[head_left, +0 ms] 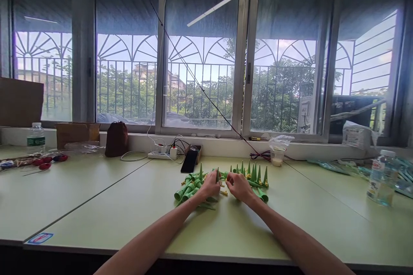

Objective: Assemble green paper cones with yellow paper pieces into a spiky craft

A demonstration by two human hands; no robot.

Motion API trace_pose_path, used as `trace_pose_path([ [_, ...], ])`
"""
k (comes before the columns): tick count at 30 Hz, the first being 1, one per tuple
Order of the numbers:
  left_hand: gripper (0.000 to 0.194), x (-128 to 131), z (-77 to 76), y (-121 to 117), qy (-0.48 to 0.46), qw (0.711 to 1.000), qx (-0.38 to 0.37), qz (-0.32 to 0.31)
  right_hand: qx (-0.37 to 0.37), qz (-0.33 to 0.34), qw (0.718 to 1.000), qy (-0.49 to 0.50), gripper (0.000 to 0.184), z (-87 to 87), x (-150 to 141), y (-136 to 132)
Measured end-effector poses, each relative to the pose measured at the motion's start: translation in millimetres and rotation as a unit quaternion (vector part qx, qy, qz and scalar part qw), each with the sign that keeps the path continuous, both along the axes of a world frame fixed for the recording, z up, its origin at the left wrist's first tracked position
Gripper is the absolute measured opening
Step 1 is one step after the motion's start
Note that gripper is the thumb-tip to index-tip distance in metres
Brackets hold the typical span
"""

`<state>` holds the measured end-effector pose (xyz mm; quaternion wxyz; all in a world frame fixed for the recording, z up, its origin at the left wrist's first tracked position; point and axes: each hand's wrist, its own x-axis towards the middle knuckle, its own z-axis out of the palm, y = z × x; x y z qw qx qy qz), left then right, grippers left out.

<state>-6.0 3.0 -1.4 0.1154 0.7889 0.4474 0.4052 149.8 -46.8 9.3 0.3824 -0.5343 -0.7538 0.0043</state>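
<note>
The hands (210,184) partly hide the green pieces (189,192); the left edge crops the cardboard (21,102).

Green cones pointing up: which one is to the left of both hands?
The lone cone just left of the left hand; the other upright cones are all farther right.

A craft workshop, by its long worktable (226,234), many small green cones (265,177) and power strip (157,155).

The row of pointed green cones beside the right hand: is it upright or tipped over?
Upright: the green cones beside the right hand have their narrow tips pointing up.
</note>
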Motion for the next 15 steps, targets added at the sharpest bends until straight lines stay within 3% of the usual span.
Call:
trace_pose_path([
  [4,0.023,0,3.0,-1,0.018,1.000,0.008,0.003,0.005,0.001,1.000,0.001,0.010,-0.7,0,1],
  [11,0.040,1,12.4,-8,-0.063,0.998,0.012,-0.019,0.022,0.005,1.000,0.011,0.013,-0.4,-1,-1],
  [15,0.041,-3,26.3,-11,-0.114,0.990,0.072,-0.032,0.023,0.005,1.000,0.012,0.014,-0.9,-1,-1],
])
